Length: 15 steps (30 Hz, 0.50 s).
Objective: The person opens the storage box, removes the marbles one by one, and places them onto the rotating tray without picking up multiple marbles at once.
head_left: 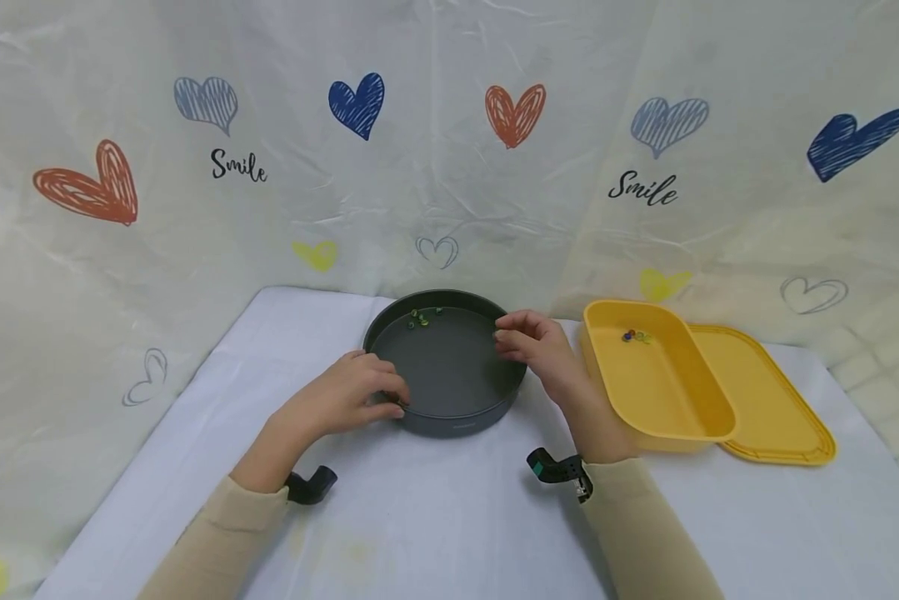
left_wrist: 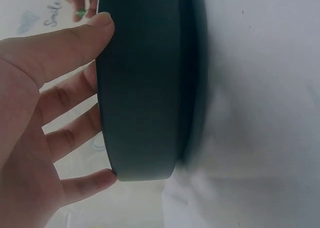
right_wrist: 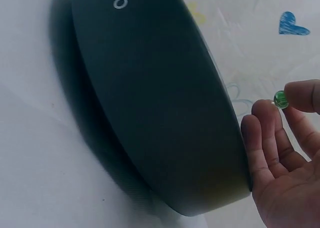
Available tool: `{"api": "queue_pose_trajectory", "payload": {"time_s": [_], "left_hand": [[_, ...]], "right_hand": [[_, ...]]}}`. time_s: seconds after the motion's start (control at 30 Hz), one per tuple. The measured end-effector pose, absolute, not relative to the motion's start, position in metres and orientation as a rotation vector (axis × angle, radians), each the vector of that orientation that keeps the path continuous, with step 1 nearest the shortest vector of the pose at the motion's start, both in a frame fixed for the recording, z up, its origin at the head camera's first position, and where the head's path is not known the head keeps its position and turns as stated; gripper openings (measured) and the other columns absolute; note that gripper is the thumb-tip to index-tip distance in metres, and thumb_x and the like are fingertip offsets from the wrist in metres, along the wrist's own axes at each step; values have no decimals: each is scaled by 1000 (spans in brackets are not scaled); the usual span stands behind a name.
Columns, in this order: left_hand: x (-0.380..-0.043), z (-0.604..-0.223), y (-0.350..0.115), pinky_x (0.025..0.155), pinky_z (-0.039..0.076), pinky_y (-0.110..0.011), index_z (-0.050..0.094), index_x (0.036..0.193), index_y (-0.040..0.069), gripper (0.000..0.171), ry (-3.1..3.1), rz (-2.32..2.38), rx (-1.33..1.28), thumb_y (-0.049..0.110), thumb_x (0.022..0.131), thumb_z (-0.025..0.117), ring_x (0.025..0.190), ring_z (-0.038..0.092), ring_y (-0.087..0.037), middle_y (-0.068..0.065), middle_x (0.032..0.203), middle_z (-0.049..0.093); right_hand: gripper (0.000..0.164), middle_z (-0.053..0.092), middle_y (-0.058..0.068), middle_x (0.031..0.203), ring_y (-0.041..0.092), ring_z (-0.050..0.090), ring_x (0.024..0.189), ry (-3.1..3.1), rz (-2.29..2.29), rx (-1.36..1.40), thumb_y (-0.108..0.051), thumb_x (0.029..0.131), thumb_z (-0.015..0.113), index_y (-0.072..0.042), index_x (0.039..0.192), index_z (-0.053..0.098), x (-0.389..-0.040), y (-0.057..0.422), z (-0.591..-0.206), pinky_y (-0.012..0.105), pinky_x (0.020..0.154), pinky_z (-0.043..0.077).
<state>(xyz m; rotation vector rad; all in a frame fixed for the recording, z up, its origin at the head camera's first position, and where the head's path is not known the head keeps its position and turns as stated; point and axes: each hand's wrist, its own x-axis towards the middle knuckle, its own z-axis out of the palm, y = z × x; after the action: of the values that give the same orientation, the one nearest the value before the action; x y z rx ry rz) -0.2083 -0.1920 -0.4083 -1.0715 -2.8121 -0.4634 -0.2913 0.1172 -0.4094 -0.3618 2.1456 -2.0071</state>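
Note:
A round dark grey pan sits on the white-covered table, with several small green marbles near its far left side. My left hand holds the pan's near left rim, thumb on the outer side and fingers reaching over the edge. In the right wrist view, a clear green marble is pinched between the thumb and a finger of my right hand. That hand hovers over the pan's right rim, its other fingers curled beside the wall.
To the right stands a yellow rectangular box holding several coloured marbles toward its far end. Its yellow lid lies flat, partly under the box. A white sheet printed with hearts hangs behind the table.

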Motion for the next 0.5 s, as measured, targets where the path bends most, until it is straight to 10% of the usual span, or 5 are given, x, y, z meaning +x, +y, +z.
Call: {"api": "queue_pose_trajectory", "payload": {"time_s": [0.5], "left_hand": [[-207,-404,-189,78,49,-31,74,88,26,9,-2707,-492,-1179,22,84,81,80,63,-14,16,85,62]], "right_hand": [[24,65,12,102,22,61,86,2356,-1810,-496,-9,95,66,3,115,64,-286,104,-415,27,77,56]]}}
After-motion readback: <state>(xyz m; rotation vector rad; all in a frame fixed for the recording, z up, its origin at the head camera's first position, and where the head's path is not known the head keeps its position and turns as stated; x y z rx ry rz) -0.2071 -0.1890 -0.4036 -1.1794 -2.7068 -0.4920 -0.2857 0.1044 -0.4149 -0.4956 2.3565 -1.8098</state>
